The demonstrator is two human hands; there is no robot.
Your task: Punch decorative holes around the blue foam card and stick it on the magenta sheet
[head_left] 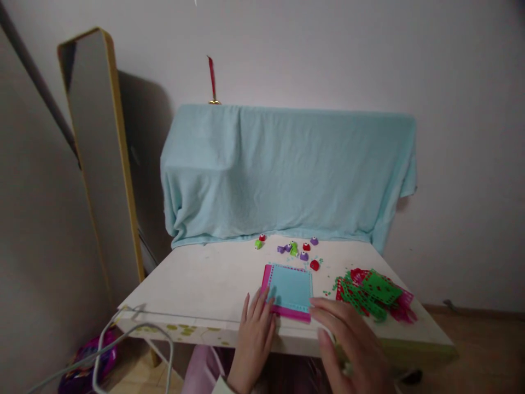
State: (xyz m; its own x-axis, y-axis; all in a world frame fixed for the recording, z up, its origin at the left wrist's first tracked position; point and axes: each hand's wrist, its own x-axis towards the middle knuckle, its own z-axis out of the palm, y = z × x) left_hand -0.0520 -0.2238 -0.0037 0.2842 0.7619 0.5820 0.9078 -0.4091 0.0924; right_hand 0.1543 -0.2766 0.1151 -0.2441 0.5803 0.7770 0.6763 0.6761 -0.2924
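Head view, both hands point(254, 334) touching square blue-pink paper stack point(289, 291).

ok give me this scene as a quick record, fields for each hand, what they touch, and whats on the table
left hand: fingers spread at the near left edge of the blue sheet, touching it
right hand: open, fingertips at the near right corner of the stack
stack: blue sheet with dotted border lying on pink sheet, flat near the table's front edge
right of stack: heap of green and red punched paper
behind stack: small craft punches, purple, green and red, scattered
table: white
background: light blue cloth draped over something; mirror leaning on wall at left
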